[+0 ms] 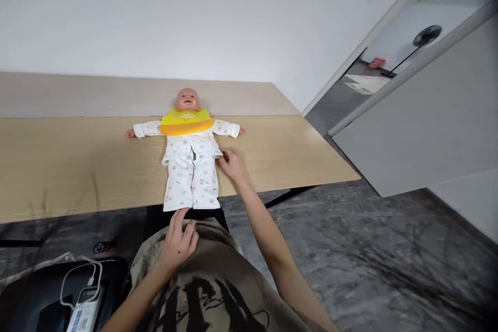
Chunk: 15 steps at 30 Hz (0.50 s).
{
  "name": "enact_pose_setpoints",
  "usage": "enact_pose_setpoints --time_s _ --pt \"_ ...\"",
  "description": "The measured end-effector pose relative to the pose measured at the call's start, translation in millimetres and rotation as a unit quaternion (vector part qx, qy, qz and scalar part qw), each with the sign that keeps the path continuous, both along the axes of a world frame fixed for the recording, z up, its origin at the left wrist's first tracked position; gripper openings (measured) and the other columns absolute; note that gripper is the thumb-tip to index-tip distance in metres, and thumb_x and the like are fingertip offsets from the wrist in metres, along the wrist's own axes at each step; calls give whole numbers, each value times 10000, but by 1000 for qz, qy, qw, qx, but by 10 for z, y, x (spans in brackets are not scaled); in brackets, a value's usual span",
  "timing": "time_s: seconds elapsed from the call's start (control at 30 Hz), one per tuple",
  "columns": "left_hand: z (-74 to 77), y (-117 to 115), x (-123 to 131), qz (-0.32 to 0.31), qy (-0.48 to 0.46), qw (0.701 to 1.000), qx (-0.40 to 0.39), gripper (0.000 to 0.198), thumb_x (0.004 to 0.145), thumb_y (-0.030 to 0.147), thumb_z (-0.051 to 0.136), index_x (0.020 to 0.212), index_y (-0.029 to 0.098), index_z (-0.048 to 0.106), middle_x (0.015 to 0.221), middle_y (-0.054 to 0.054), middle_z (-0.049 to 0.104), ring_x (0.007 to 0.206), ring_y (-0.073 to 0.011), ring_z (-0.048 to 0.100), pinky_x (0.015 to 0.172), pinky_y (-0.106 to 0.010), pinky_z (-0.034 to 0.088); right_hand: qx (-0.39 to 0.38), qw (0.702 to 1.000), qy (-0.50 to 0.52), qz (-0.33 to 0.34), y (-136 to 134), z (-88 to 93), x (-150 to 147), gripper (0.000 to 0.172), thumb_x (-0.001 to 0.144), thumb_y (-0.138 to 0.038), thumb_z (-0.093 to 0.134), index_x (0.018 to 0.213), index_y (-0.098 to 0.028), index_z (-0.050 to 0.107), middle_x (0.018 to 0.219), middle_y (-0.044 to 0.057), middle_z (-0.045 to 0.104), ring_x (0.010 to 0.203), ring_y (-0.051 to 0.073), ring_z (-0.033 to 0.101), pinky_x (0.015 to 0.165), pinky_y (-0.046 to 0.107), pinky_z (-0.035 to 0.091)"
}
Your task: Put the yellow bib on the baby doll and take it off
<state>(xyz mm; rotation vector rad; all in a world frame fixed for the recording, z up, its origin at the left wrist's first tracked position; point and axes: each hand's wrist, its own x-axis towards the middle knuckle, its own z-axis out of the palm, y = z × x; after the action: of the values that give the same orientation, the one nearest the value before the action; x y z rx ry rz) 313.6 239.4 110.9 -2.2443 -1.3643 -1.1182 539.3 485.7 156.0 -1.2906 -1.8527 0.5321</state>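
A baby doll (pixel 187 99) lies on its back with its arms spread, its head toward the wall. It wears a yellow bib (pixel 187 122) with an orange lower pocket, a white patterned shirt (pixel 179 142) and matching trousers (pixel 179 184). My right hand (pixel 233 164) has its fingers curled at the shirt's lower corner and seems to pinch the hem. Below the trousers, my left hand (pixel 180 240) is open in front of my body, fingertips close to the leg cuff. Whether they touch the cuff I cannot tell.
The doll rests on a light wooden table (pixel 78 166) set against a white wall. At lower left, a black chair (pixel 31 290) bears a white device (pixel 86 311) with a cable. To the right are a pale door panel (pixel 420 114) and a fan (pixel 427 35) beyond it.
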Motion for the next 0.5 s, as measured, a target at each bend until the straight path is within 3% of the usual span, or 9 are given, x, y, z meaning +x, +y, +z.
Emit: enact_pose_setpoints --time_s 0.1,0.2,0.27,0.37,0.5 --pt "-140 24 15 23 21 999 -7 359 878 61 652 1224 150 677 1590 -266 441 1521 -441 444 1101 -574 551 7 1000 9 -6 37 -25 -19 222 941 -269 613 1107 -187 735 1098 107 764 981 246 704 939 402 569" --pt "-179 74 7 40 52 998 -11 518 877 88 673 1387 181 657 1646 -256 398 1565 -467 374 1129 -609 513 19 1000 13 -4 67 -44 -30 217 934 -258 611 1096 -188 737 1081 98 763 967 236 699 934 390 566" --pt "-144 125 10 55 78 995 -10 574 870 103 693 1436 187 655 1583 -261 479 1516 -484 435 1126 -624 498 20 1000 12 -6 76 -52 -32 216 937 -264 609 1092 -186 738 1070 95 764 969 236 700 939 392 562" --pt "-42 218 50 77 114 990 -15 505 865 128 702 1368 174 714 1324 -248 661 1308 -457 615 1061 -611 522 10 1000 10 -8 76 -45 -32 231 941 -266 602 1107 -179 739 1084 102 764 976 238 705 933 390 564" --pt "73 303 141 86 136 986 -45 422 890 160 663 1302 184 750 1168 -221 715 1121 -402 681 959 -548 557 -2 1000 4 -8 62 -10 -32 243 938 -247 600 1129 -183 736 1127 102 766 1004 229 707 946 380 565"
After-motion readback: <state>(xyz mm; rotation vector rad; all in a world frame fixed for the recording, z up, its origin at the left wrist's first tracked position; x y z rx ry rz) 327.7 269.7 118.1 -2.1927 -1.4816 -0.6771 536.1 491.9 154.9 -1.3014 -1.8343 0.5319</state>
